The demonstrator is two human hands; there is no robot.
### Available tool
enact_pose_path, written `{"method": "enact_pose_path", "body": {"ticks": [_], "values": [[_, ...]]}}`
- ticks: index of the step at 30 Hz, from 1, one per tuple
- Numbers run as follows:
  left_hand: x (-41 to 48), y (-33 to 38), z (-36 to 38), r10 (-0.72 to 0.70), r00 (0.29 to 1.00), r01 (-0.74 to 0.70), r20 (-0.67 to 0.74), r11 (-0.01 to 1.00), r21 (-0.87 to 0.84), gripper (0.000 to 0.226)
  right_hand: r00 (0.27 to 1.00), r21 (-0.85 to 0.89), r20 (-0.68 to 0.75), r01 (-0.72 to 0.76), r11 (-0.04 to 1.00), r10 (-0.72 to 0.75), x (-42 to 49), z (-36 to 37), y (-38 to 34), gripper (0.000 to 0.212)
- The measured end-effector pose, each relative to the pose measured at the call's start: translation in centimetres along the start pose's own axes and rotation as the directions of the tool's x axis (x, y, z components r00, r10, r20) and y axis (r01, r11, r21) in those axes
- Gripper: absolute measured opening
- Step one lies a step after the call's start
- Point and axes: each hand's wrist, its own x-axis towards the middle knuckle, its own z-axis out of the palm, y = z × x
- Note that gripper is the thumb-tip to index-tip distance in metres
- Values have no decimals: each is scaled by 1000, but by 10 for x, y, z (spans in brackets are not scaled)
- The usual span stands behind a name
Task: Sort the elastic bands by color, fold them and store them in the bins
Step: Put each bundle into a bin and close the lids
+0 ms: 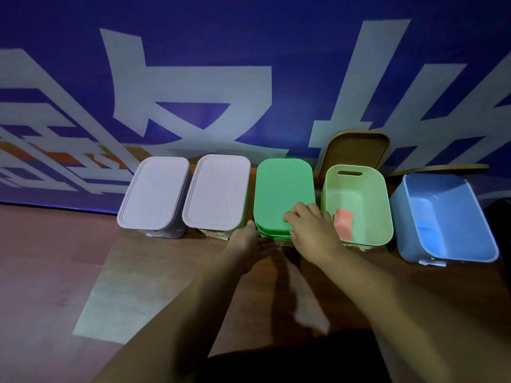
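Middle of a row of five bins: green lid (279, 189), seated on its bin, front edge stepping out over the layers beneath. Right hand (312, 230) at the lid's front right corner, fingers curled down onto the top, thumb hidden. Left hand (246, 241) at the lid's front left corner, thumb tip against the edge, fingers lost in shadow below the lid; impossible to tell whether gripping or only touching.

Just right of the green lid, separated by a thin gap, an open pale green bin (387, 211) with a folded pink band (343, 223) inside, upright against the near left wall. Farther right of the lid, an open blue bin (448, 217), slightly apart. Left of the green lid, two lilac lidded bins (154, 192) (218, 189), side by side with slim gaps between. Behind and right of the lid, a wooden lid (356, 150) leaning on the blue banner (249, 37), no room behind the row. In front of the green lid, a broad stretch of brown counter (83, 272) on both sides of the forearms.
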Motion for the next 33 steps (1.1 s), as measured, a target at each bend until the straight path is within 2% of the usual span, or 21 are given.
{"method": "enact_pose_path", "body": {"ticks": [2, 4, 11, 13, 15, 16, 18, 20, 21, 22, 23, 25, 26, 27, 28, 29, 30, 31, 33], "values": [[-2, 1, -2, 4, 998, -3, 58, 1000, -16, 60, 1000, -12, -24, -11, 1000, 10, -2, 8, -1, 37], [-3, 0, -4, 29, 997, -32, 78, 999, 36, 52, 999, -17, -33, -21, 1000, 20, -1, 11, 0, 37], [-2, 3, 4, 78, 997, -74, -19, 989, 131, 28, 1000, -30, -2, 22, 999, -22, -5, 9, 3, 36], [-2, 3, 6, 90, 995, -81, -43, 981, 178, 28, 1000, -36, 3, 29, 999, -29, -7, 12, 5, 37], [6, 5, 1, 164, 985, -121, -63, 893, 433, 38, 999, -38, 15, 38, 999, -38, -10, 16, 6, 36], [4, 8, -3, 196, 979, -140, -60, 852, 504, 45, 999, -36, 26, 45, 998, -44, -12, 18, 6, 35], [2, 3, -7, 302, 952, -172, -54, 672, 721, 53, 997, -29, 50, 56, 998, -55, -16, 21, 6, 37], [1, 0, -6, 369, 928, -192, -55, 598, 778, 55, 997, -5, 57, 58, 998, -58, -19, 24, 9, 41], [2, 2, -4, 373, 926, -199, -55, 607, 769, 54, 997, 27, 61, 51, 998, -53, -19, 23, 12, 43], [3, 3, -3, 368, 927, -189, -65, 611, 768, 54, 996, 66, 71, 45, 997, -49, -17, 23, 14, 44], [3, 2, -3, 380, 924, -194, -44, 565, 802, 54, 995, 99, 84, 43, 994, -51, -16, 21, 15, 45], [-4, 2, -2, 337, 941, -161, -37, 539, 827, 53, 993, 118, 105, 49, 992, -62, -14, 18, 16, 45], [-9, 4, 1, 335, 939, -117, -79, 528, 841, 54, 992, 118, 112, 47, 992, -60, -13, 16, 14, 45], [-12, 4, 4, 326, 944, -139, -60, 555, 820, 54, 991, 123, 122, 36, 992, -51, -11, 13, 13, 45], [-15, 5, 7, 275, 957, -135, -90, 699, 702, 52, 990, 132, 133, 24, 991, -42, -10, 10, 12, 44], [-12, 7, 11, 165, 972, -51, -165, 841, 538, 48, 989, 141, 145, 15, 990, -36, -8, 7, 12, 43], [-11, 3, 15, 86, 974, 10, -209, 907, 420, 43, 987, 148, 157, 14, 989, -38, -7, 4, 13, 42], [-12, 1, 21, -11, 980, 90, -198, 913, 398, 38, 984, 157, 171, 20, 987, -47, -5, 0, 15, 39], [-20, -8, 28, -20, 987, 82, -156, 913, 399, 36, 978, 213, 197, 28, 977, -71, -4, -6, 25, 34]]}}
